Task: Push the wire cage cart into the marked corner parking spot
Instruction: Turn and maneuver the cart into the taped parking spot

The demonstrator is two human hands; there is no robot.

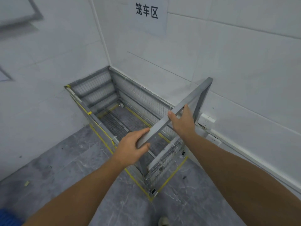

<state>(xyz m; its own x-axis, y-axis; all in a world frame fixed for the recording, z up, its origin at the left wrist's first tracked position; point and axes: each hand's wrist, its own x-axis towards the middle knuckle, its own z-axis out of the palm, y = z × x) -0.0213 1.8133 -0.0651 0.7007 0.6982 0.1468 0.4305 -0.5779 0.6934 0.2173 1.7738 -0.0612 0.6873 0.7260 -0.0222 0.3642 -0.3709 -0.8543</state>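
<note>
The grey wire cage cart (104, 92) stands in the room's corner, its far end and right side against the white walls. Yellow tape (169, 178) on the floor outlines a rectangle around its base. A grey framed panel (197, 95) at the cart's near end is swung up at an angle above the cart. My left hand (132, 148) grips the lower part of that panel's top rail. My right hand (183, 121) holds the same rail higher up, thumb over the edge.
A paper sign (146, 12) with black characters hangs on the right wall above the corner. White wall sockets (206, 120) sit low on that wall beside the cart. Grey marbled floor (65, 160) spreads to the left. A shoe tip (163, 221) shows at the bottom.
</note>
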